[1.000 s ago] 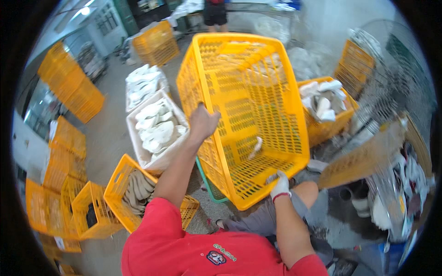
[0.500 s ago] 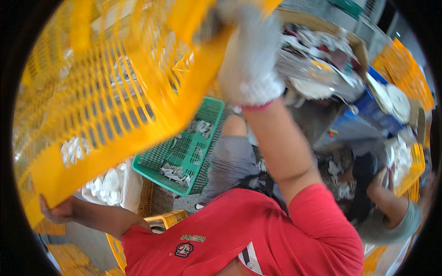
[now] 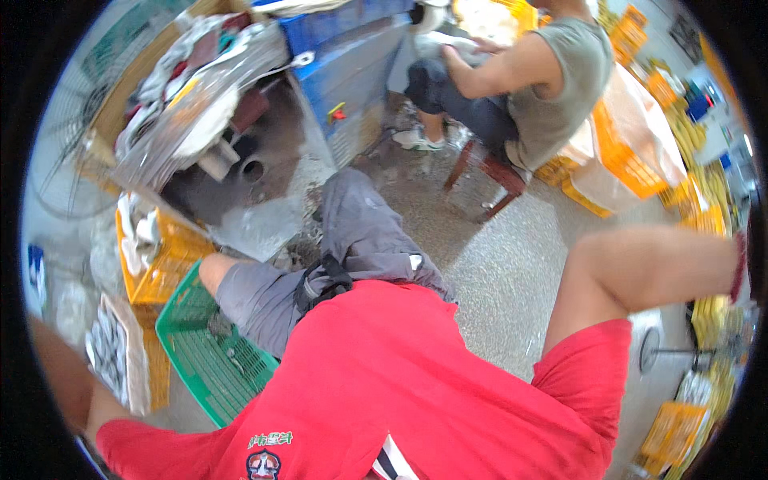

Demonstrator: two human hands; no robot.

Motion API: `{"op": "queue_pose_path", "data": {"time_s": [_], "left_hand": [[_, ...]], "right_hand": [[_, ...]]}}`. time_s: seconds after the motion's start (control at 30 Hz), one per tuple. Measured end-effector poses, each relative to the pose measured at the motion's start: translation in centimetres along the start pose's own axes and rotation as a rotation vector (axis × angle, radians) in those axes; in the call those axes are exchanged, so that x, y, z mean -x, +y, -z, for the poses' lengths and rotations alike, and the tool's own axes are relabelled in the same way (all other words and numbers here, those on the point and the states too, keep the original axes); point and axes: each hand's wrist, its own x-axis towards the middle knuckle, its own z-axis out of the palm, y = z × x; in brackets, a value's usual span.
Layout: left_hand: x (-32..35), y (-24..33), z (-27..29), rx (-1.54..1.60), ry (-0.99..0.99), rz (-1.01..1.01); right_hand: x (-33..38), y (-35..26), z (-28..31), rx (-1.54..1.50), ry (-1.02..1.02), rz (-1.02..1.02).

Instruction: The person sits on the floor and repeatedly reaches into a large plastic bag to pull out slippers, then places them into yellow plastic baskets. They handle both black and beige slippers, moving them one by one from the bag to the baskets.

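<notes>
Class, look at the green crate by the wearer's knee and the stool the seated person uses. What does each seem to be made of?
Green crate: likely moulded plastic, shown by its uniform colour and lattice of small holes. Stool: probably wood with a dark reddish finish, judging by its straight square legs, though blur leaves this open.

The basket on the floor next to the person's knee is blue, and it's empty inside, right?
Not quite. In the head view, the basket beside the knee is green, not blue. It does look empty inside, as you said. Neither of the person's hands shows in this picture.
</notes>
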Motion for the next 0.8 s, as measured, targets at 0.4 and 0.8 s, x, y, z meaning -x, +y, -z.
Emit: {"op": "queue_pose_path", "data": {"time_s": [0.4, 0.8], "left_hand": [[8.0, -7.3, -36.1, 0.209, -1.299, -0.365], [18.3, -21.6, -32.0, 0.529, -0.899, 0.654]], "right_hand": [[-0.8, -12.8, 42.0, 0.337, 0.385, -0.472], [29.6, -8.5, 59.1, 1.215, 0.641, -1.25]]}}
